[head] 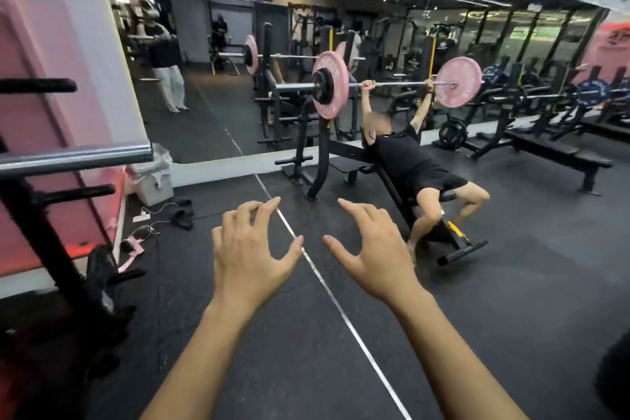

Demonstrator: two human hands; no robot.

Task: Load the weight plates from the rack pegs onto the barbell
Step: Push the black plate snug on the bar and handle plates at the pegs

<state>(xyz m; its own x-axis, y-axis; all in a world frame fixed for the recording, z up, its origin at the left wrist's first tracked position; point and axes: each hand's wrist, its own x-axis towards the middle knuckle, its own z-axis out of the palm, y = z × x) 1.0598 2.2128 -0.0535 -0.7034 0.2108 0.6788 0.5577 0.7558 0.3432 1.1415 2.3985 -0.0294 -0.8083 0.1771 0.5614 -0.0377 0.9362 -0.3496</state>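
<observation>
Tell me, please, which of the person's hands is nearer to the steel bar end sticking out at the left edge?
Left. The left hand hovers open below and to the right of the bar end; the right hand hovers open farther right, across the white floor line.

Both hands out front, holding nothing: left hand [250,249] just beside right hand [371,249], floor strip [327,286] running between them. Far left of the left fingers [262,211]: rack [51,249] with pegs [78,193] and barbell sleeve [78,157] above. Beyond the right fingers [358,210]: person on bench [405,164] holding loaded barbell [392,83], near plate [330,84], far plate [458,82]. Mirror [204,78] behind.
</observation>
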